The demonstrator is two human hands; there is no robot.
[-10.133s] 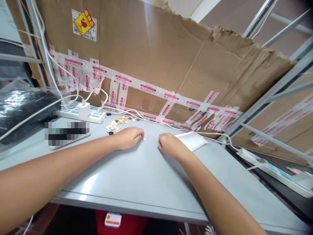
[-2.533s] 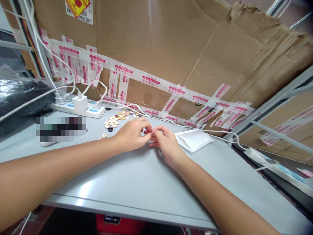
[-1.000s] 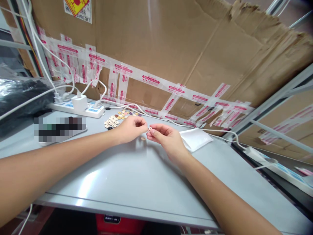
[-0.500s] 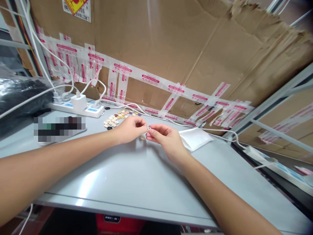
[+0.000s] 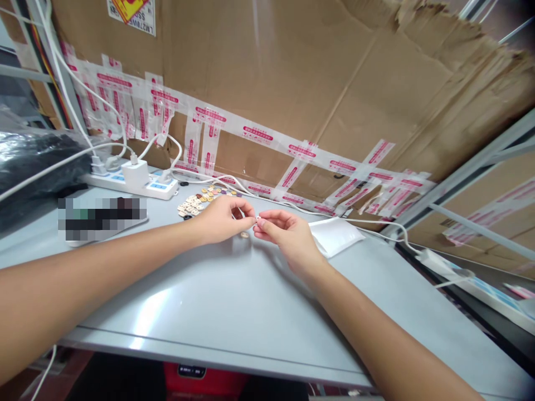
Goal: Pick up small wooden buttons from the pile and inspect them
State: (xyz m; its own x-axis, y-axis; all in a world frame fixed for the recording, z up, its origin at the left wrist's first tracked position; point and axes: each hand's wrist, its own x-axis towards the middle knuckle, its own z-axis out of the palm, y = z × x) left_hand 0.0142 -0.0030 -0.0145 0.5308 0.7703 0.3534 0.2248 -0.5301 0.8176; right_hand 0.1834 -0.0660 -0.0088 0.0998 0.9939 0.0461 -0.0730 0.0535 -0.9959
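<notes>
Two bare hands meet at the centre of the frame above a grey desk [image 5: 234, 289]. The left hand [image 5: 221, 220] and the right hand [image 5: 288, 236] bring their fingers together in a narrow pinch on one small pale button [image 5: 258, 219], held just off the desk surface between the fingertips of both; which hand bears it cannot be told. A second, tan button [image 5: 244, 235] lies on the desk directly beneath the pinch, apart from both hands. Such buttons are judged light, rigid and smooth, hence liable to slip; the rim, taken edgewise between thumb and forefinger, is the likely best hold. A loose heap of buttons [image 5: 200, 200] lies left of centre, beyond the left hand; they are too many and too small to count, mostly cream with some yellow and dark ones. One white flat pouch [image 5: 336, 236] lies right of the right hand. One white power strip [image 5: 134, 181], with plugs and white cables, occupies the upper left, before a taped cardboard sheet [image 5: 292, 83].
</notes>
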